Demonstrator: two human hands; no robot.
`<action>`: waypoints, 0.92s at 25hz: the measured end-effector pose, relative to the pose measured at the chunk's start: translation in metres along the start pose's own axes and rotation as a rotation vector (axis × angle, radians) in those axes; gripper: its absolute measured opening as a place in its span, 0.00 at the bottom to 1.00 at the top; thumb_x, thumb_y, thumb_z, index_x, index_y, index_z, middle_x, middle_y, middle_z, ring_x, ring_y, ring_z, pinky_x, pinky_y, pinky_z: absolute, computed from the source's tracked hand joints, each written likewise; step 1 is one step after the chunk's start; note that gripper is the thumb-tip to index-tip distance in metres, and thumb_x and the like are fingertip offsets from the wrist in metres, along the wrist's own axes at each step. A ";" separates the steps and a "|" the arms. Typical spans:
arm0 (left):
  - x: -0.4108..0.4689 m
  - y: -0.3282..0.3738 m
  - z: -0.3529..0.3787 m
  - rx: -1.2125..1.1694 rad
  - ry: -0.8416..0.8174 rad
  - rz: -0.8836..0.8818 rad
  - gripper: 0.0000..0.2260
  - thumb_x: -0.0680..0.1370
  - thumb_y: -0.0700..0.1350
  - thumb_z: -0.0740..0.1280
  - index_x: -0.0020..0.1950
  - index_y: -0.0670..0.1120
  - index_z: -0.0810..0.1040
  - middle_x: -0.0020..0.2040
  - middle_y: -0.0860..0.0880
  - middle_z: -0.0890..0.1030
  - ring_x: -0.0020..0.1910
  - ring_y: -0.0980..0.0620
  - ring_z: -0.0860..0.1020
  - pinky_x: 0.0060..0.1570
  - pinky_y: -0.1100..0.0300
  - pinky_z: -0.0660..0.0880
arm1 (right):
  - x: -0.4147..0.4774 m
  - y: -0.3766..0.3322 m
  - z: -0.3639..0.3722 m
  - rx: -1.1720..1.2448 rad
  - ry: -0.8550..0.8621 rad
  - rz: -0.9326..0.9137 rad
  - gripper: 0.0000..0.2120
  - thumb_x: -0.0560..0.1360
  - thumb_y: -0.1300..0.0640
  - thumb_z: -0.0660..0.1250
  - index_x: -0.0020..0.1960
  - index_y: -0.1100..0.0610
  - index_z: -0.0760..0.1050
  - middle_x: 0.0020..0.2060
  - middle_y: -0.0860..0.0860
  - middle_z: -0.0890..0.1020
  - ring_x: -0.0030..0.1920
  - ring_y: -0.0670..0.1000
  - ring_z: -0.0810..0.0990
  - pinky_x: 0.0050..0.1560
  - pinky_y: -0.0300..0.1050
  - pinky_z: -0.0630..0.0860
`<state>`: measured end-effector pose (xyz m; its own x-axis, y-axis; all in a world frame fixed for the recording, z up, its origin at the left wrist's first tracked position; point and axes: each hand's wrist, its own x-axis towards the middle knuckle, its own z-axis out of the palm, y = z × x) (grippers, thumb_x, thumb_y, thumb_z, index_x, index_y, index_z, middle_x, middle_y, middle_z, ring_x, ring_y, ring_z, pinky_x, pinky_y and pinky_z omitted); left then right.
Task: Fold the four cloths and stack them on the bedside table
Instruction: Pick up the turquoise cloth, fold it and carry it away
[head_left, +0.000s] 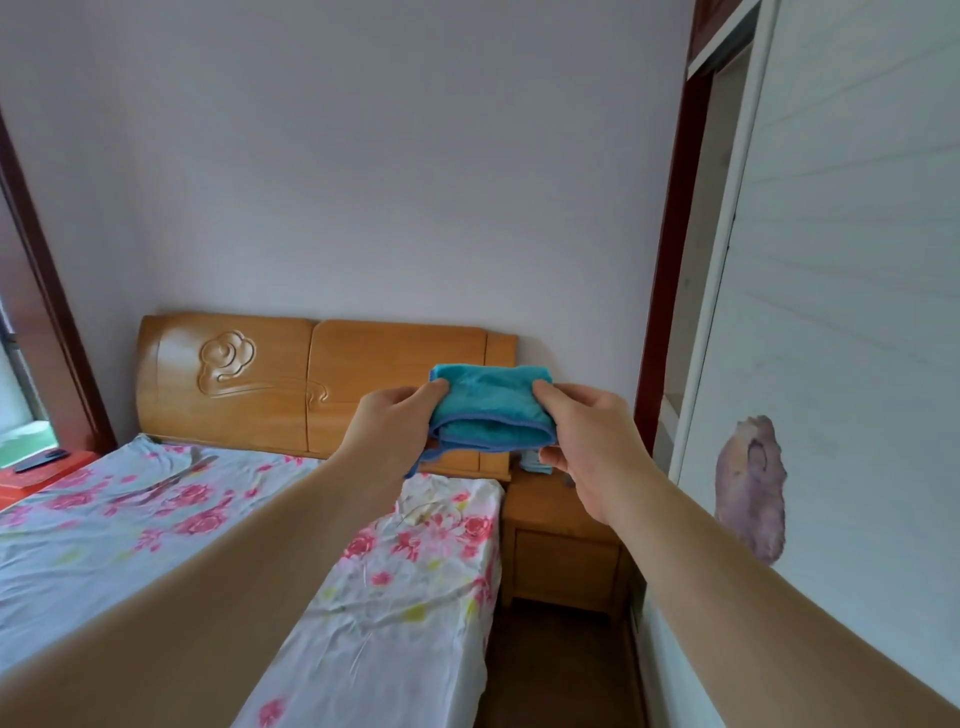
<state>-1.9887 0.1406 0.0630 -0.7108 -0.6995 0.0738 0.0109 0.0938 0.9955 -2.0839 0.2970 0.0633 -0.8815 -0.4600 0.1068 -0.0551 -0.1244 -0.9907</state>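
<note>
Behind the hands' (389, 431) (592, 441) teal cloth (491, 400), pale cloths (535, 462) barely show.

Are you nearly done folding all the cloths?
Partly. A pale blue pile already lies on the wooden bedside table, maybe folded cloths, but it is mostly hidden. In hand: the left hand and right hand pinch a folded teal terry cloth in the air. Left: setting it on the table. No unfolded cloths show.
</note>
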 end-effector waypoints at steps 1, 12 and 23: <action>0.026 -0.001 0.007 0.003 -0.015 0.006 0.15 0.83 0.53 0.67 0.47 0.41 0.81 0.25 0.50 0.76 0.20 0.56 0.71 0.30 0.60 0.70 | 0.024 0.002 0.001 -0.003 0.015 -0.007 0.05 0.84 0.50 0.66 0.53 0.48 0.80 0.50 0.51 0.84 0.51 0.53 0.84 0.55 0.51 0.83; 0.274 -0.011 0.096 -0.001 -0.135 0.003 0.17 0.82 0.56 0.67 0.56 0.42 0.82 0.33 0.45 0.78 0.20 0.55 0.70 0.26 0.59 0.66 | 0.261 0.024 -0.016 -0.001 0.126 -0.035 0.06 0.83 0.50 0.66 0.49 0.47 0.81 0.47 0.49 0.85 0.50 0.52 0.85 0.54 0.51 0.84; 0.487 -0.026 0.215 -0.047 -0.137 -0.018 0.19 0.83 0.57 0.66 0.58 0.41 0.82 0.39 0.43 0.80 0.29 0.52 0.73 0.39 0.51 0.71 | 0.510 0.052 -0.069 0.060 0.086 -0.029 0.07 0.83 0.50 0.67 0.55 0.51 0.82 0.49 0.52 0.86 0.49 0.51 0.85 0.47 0.46 0.82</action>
<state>-2.4866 -0.0502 0.0609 -0.8007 -0.5969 0.0500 0.0277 0.0465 0.9985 -2.5682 0.1166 0.0600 -0.9170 -0.3787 0.1250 -0.0552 -0.1898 -0.9803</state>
